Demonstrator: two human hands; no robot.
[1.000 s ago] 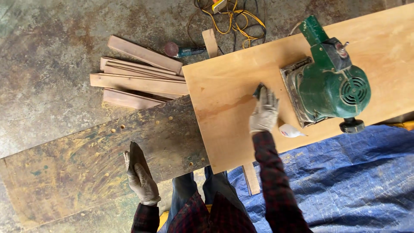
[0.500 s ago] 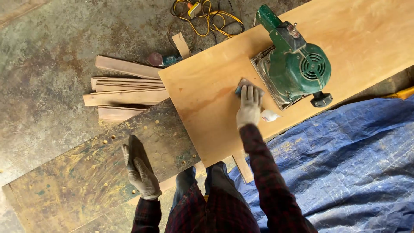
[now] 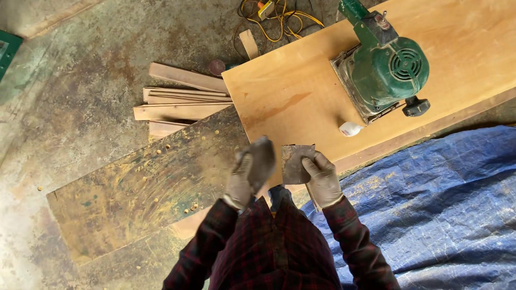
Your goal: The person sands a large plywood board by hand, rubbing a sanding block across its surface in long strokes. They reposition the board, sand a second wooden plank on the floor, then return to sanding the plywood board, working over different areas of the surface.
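Right hand (image 3: 322,180): gloved, raised before the chest, fingers pinching a small dark sanding sheet (image 3: 295,162) by its lower right corner, sheet held just off the near edge of the plywood panel (image 3: 301,91).
Left hand (image 3: 250,169): gloved, lifted beside the sheet, fingers curled, apparently grasping nothing, though the view is dim.
Green sander (image 3: 384,67): parked on the panel, untouched.
Progress: panel surface looks smooth and pale; hand-sanding appears paused, the sheet off the wood.
Blue tarp (image 3: 430,204): below right.
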